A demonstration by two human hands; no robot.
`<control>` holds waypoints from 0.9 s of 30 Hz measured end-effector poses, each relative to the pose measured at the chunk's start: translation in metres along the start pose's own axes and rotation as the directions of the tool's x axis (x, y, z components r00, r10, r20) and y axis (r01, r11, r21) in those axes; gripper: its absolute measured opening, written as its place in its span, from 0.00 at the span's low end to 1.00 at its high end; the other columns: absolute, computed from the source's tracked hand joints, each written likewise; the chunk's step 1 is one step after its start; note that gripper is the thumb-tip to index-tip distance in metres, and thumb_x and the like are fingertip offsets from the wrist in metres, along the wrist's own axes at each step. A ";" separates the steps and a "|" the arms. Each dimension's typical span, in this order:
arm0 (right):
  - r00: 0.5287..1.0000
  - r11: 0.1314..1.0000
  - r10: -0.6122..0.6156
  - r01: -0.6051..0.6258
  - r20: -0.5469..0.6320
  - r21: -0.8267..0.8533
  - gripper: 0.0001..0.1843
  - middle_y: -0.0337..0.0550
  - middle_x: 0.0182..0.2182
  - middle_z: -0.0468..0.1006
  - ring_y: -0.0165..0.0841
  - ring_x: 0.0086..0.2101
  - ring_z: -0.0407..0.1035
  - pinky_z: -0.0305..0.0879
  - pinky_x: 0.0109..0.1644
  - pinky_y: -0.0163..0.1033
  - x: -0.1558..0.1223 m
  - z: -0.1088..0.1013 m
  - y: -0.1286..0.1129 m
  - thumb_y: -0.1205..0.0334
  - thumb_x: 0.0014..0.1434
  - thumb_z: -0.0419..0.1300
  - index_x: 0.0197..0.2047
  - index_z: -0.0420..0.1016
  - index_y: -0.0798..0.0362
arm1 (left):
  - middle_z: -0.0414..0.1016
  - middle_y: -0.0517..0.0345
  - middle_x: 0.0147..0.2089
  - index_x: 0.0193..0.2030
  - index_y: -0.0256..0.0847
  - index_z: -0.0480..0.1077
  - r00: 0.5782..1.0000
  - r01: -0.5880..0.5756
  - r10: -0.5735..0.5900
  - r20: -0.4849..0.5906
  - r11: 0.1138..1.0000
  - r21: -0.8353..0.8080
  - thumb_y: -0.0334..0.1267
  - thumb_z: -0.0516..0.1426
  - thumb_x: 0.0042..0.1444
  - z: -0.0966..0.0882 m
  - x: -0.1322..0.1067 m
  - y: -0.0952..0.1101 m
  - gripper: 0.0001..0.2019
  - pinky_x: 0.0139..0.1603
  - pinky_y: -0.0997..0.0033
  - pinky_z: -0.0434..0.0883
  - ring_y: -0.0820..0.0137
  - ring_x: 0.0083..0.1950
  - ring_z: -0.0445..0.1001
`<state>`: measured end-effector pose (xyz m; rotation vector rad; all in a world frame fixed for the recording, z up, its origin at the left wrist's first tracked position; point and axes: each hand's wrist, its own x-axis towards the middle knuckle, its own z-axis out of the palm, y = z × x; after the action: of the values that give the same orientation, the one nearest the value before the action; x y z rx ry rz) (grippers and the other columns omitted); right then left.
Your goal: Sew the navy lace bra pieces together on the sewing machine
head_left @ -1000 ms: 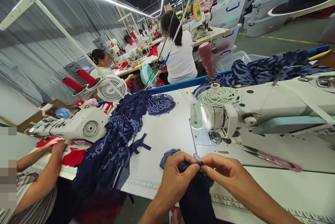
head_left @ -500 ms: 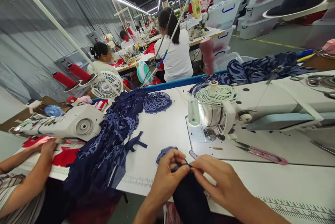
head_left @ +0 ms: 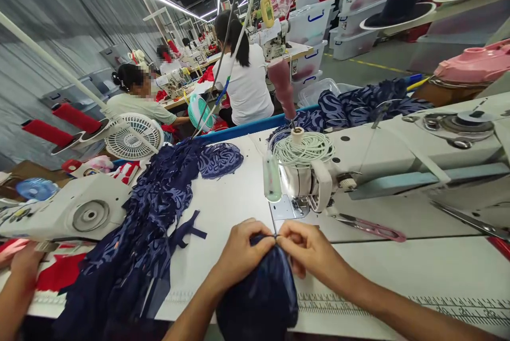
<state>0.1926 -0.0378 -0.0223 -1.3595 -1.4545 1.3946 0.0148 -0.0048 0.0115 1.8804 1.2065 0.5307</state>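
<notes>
- The navy fabric piece [head_left: 258, 293] is pinched at its top edge by left hand [head_left: 239, 253] and right hand [head_left: 308, 250], at the worktop [head_left: 239, 197] edge.
- An edge seems to be being aligned; feeding under the sewing machine [head_left: 311, 181] likely calls for a flat, steady hold.

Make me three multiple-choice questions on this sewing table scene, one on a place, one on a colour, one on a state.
1. Where do the snips lie?
A. on the table, right of the hands
B. on the fan
C. in the left hand

2. What colour is the cloth in the hands?
A. red
B. navy
C. white

3. How do the hands hold it?
A. flat palms on top
B. both pinch its top edge
C. only one touches it

Answers: 1 A, the snips rest on the table below the sewing machine. 2 B, the cloth is dark blue. 3 B, the left hand and right hand meet fingertip to fingertip on the edge.
</notes>
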 end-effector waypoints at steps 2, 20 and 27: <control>0.998 0.996 0.020 -0.025 -0.068 -0.086 0.12 0.29 0.18 0.64 0.29 0.17 0.68 0.60 0.19 0.32 0.009 -0.018 0.016 0.50 0.61 0.50 0.31 0.62 0.48 | 0.77 0.57 0.32 0.30 0.38 0.75 0.997 0.082 -0.082 0.010 0.991 -0.109 0.36 0.60 0.53 0.022 0.033 -0.010 0.04 0.40 0.72 0.69 0.68 0.36 0.74; 0.799 0.367 -0.600 0.333 0.052 -0.869 0.18 0.50 0.38 0.82 0.40 0.39 0.74 0.67 0.40 0.44 0.002 -0.071 0.072 0.66 0.67 0.47 0.45 0.79 0.49 | 0.77 0.59 0.31 0.30 0.44 0.75 0.982 0.133 -0.133 -0.132 0.991 -0.004 0.35 0.60 0.49 0.068 0.078 -0.019 0.02 0.43 0.69 0.71 0.62 0.40 0.75; 0.771 0.213 -0.630 0.288 0.094 -0.934 0.19 0.52 0.43 0.81 0.43 0.43 0.75 0.67 0.47 0.50 0.000 -0.068 0.083 0.66 0.68 0.50 0.55 0.76 0.47 | 0.78 0.61 0.30 0.29 0.44 0.75 0.971 0.186 -0.190 -0.144 0.982 -0.040 0.36 0.61 0.49 0.068 0.078 -0.022 0.01 0.37 0.69 0.71 0.63 0.35 0.74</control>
<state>0.2751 -0.0325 -0.0901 -1.3964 -2.2822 -0.2326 0.0865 0.0407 -0.0518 1.7067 1.4510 0.5856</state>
